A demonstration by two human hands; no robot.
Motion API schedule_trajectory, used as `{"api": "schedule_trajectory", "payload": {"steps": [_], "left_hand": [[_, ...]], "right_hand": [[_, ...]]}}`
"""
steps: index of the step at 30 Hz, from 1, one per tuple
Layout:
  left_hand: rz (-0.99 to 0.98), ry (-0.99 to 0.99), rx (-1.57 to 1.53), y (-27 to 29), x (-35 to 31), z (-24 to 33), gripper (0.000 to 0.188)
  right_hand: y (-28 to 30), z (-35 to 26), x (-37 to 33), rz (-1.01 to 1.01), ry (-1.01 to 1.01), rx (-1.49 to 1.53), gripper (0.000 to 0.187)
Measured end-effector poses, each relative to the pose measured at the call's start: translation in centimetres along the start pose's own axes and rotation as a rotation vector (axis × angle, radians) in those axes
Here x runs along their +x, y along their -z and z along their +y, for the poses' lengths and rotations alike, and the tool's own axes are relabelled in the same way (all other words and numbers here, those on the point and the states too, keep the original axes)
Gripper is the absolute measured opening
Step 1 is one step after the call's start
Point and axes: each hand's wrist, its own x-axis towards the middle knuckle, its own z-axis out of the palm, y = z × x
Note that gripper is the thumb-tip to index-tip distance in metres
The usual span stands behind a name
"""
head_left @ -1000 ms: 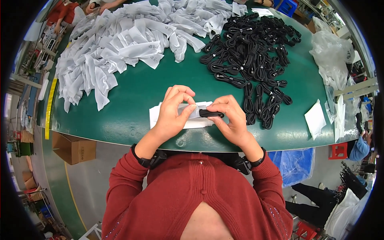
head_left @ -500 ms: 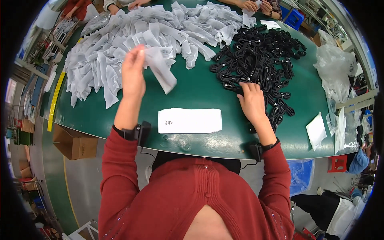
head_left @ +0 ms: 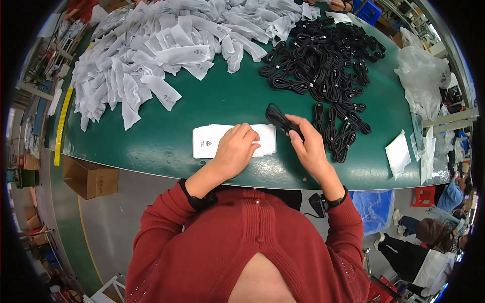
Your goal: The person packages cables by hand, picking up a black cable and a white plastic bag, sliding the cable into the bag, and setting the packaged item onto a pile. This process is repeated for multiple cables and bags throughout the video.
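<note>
A coiled black cable [head_left: 277,118] is held up over the table in my right hand [head_left: 309,146], its thumb and fingers closed round one end. My left hand [head_left: 235,149] rests on a stack of flat white bags [head_left: 202,135] with a small dark print. Its fingers are bent together toward the thumb near the stack's right half; whether they pinch a bag is hidden. Beyond my right hand spreads a heap of coiled black cables [head_left: 328,60]. A big pile of filled whitish bags [head_left: 146,60] covers the far left.
The green table [head_left: 136,146] curves along my front. At the right lie a loose white bag [head_left: 399,154] and crumpled clear plastic [head_left: 419,68]. A yellow strip [head_left: 63,123] marks the left edge. A cardboard box [head_left: 93,177] stands below. Another person's hand [head_left: 337,5] shows at the far side.
My left hand has let go of a whitish bag at the pile and come down onto the stack. My right hand has lifted a coiled cable from the heap and moved toward me.
</note>
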Motion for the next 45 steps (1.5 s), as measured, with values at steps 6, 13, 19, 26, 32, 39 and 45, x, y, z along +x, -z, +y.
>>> {"api": "schedule_trajectory", "payload": {"steps": [6, 13, 19, 26, 32, 39, 45], "left_hand": [[-0.040, 0.228, -0.207, 0.4, -0.3, 0.2, 0.011], [0.049, 0.386, -0.490, 0.9, -0.1, 0.6, 0.010], [-0.018, -0.036, -0.323, 2.0, 0.5, 1.5, 0.013], [0.058, -0.003, -0.252, 2.9, 1.4, 1.1, 0.011], [0.057, 0.127, -0.343, 3.8, 2.2, 0.9, 0.009], [0.017, 0.314, -0.653, 5.5, 3.3, 0.2, 0.007], [0.028, 0.302, -0.857, 6.2, 4.1, -0.3, 0.011]], "right_hand": [[1.3, -2.1, -2.5, -0.087, 0.002, -0.065, 0.035], [1.5, -2.0, -2.7, -0.253, 0.172, -0.147, 0.034], [1.1, -1.1, -2.4, -0.402, -0.667, 0.508, 0.033], [-0.9, -1.7, -1.5, -0.068, 0.146, 0.094, 0.031], [-1.7, -3.8, 0.3, 0.055, 0.165, 0.021, 0.035], [-2.3, -4.6, 2.5, 0.079, 0.073, 0.249, 0.036], [-2.5, -4.0, 3.8, 0.050, 0.112, 0.244, 0.039]]}}
